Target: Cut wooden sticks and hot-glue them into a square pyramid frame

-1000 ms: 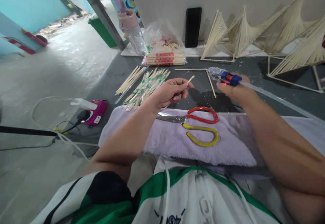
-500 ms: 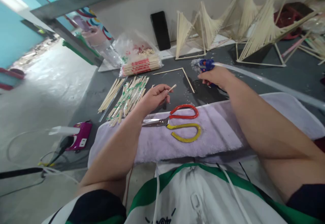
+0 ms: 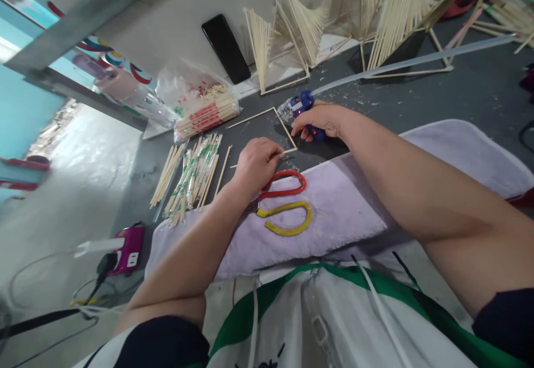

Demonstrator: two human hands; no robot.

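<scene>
Along the near edge of the surface (image 3: 400, 99), I have a lilac towel (image 3: 337, 207) spread out, with scissors (image 3: 283, 206) on it, one handle red and the other yellow, the blades mostly out of sight. Just beyond, I hold the left hand (image 3: 258, 162) low, its fingers pinching a thin stick (image 3: 290, 150) that runs under the hand and shows again on the other side. That stick's right end meets the near end of a second stick (image 3: 285, 129); from the second's far end a third stick (image 3: 252, 118) runs off leftward. I keep the right hand's (image 3: 319, 120) fingers curled around a blue glue gun (image 3: 302, 103), its wrapped nozzle close by the far corner; whether they touch I cannot tell. A long translucent rod (image 3: 375, 71) juts from its back. To the left lie plastic-wrapped sticks (image 3: 194, 170) and a loose bunch (image 3: 167, 176). Farther off, I see a red-printed bundle (image 3: 208, 115), a dark phone (image 3: 226, 48) leaning on the wall, and fan-shaped stick structures (image 3: 306, 26).
</scene>
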